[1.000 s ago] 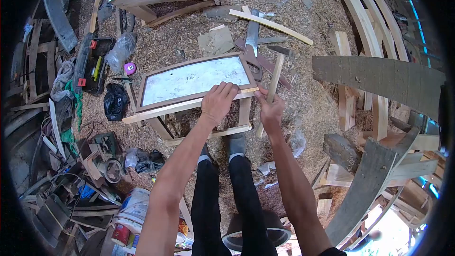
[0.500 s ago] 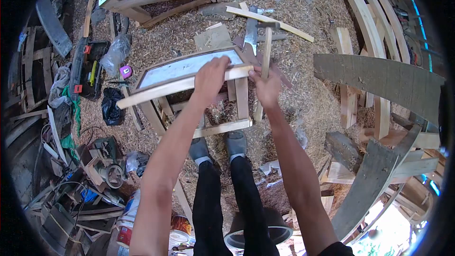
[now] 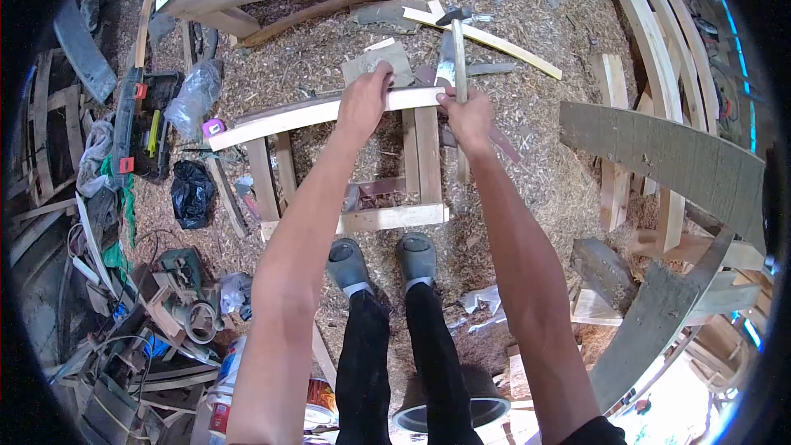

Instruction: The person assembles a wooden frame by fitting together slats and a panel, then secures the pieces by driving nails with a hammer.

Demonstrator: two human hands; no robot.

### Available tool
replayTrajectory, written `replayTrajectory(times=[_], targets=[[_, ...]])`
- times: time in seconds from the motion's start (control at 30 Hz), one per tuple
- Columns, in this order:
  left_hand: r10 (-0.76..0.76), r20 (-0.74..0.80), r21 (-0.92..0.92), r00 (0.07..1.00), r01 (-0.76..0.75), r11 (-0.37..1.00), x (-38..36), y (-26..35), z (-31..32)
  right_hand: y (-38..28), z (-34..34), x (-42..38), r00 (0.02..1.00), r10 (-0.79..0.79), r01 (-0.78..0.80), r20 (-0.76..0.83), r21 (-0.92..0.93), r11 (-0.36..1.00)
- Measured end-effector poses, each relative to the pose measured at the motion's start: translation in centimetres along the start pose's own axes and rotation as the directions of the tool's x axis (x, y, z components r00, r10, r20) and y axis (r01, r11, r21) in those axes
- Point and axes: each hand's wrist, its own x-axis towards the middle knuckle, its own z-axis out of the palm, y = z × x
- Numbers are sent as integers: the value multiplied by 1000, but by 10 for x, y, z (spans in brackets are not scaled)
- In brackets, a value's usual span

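Woodworking workshop: wood shavings (image 3: pixel 527 189) over the ground, curved planks (image 3: pixel 659 140) stacked at right, claw hammer (image 3: pixel 459 53), handsaw (image 3: pixel 446 62), open toolbox (image 3: pixel 148 125), green power tool (image 3: pixel 183 270), scrap wood piled left, partly built wooden frame (image 3: pixel 350 216).

Wooden frame (image 3: pixel 428 156) light tan, top strip (image 3: pixel 280 120) pale cream. Left of frame: bag (image 3: pixel 191 194) solid black, tape measure (image 3: pixel 214 128) pink, latches (image 3: pixel 126 165) orange-red. Right of frame: curved board (image 3: pixel 667 144) grey-brown. Near side of frame: shoes (image 3: pixel 348 264) grey, trousers (image 3: pixel 362 363) black. Hammer (image 3: pixel 459 58): dark head, pale handle.
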Motion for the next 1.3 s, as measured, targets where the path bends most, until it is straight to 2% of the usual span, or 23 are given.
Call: replayTrajectory(times=[0.03, 0.07, 0.1, 0.13, 0.17, 0.2, 0.23, 0.37, 0.43, 0.57, 0.6, 0.67, 0.7, 0.73, 0.77, 0.83, 0.97, 1.03, 1.07, 1.17, 1.23, 1.3], targets=[[36, -101, -10, 994, -37, 999, -6, -4, -5, -9, -3, -7, 1000, -1, 1, 1, 1, 1000], [35, -104, -9, 994, -36, 999, -15, -7, -12, -17, -7, -16, 1000, -18, 19, 14, -79, 997], [115, -158, 38, 981, -111, 993, -24, -12, -19, -26, -9, -20, 999, -39, 42, 25, -158, 987], [197, -206, 85, 959, -183, 979, -31, -17, -23, -16, -3, -18, 999, -44, 47, 22, -157, 986], [197, -205, 84, 959, -183, 979, -41, -21, -27, 2, 7, -19, 1000, -12, 12, -5, -7, 1000], [250, -179, 92, 951, -237, 967, -50, -24, -31, 7, 14, -22, 999, 23, -19, -25, 146, 989], [303, -153, 102, 941, -290, 951, -54, -28, -34, 12, 17, -22, 1000, 9, -4, -22, 178, 984], [343, -128, 106, 930, -331, 938, -57, -34, -33, 27, 24, -19, 996, 9, 5, -87, 162, 987], [295, -110, 62, 949, -289, 955, -60, -36, -32, 28, 26, -21, 992, 101, -88, -81, 148, 985], [306, -79, -11, 949, -307, 951, -71, -36, -31, 43, 22, -37, 995, 72, -67, -69, 76, 995], [304, -76, -13, 950, -306, 952, -72, -37, -31, 41, 20, -41, 990, 114, -108, -84, 64, 992], [363, -11, 49, 932, -362, 931, -71, -40, -34, 34, 19, -43, 983, 152, -147, -99, 56, 988], [364, -11, 50, 931, -363, 931, -71, -41, -37, 30, 19, -43, 978, 193, -184, -77, 112, 977], [417, 63, 137, 907, -422, 896, -71, -42, -42, 26, 18, -44, 971, 234, -222, -55, 164, 961], [460, 140, 218, 877, -480, 850, -72, -44, -45, 22, 18, -44, 971, 235, -223, -55, 164, 961], [484, 164, 234, 859, -511, 827, -74, -53, -45, 18, 17, -43, 987, 152, -144, -46, 145, 979], [565, 202, 258, 800, -600, 757, -67, -62, -42, 10, 12, -43, 978, 210, -210, 4, 87, 974], [592, 212, 274, 778, -628, 728, -64, -59, -43, 14, 13, -44, 999, 42, -42, -6, 7, 999], [595, 236, 268, 768, -640, 720, -62, -60, -45, 16, 14, -44, 999, 42, -42, -4, 10, 999], [599, 254, 282, 760, -650, 706, -56, -50, -52, 15, 14, -41, 996, 74, -71, -49, 62, 996], [602, 229, 304, 765, -644, 702, -51, -48, -49, 7, 12, -41, 985, 163, -141, -59, 271, 952], [605, 242, 313, 759, -651, 692, -41, -41, -46, 7, 12, -35, 975, 206, -168, -89, 323, 931]])
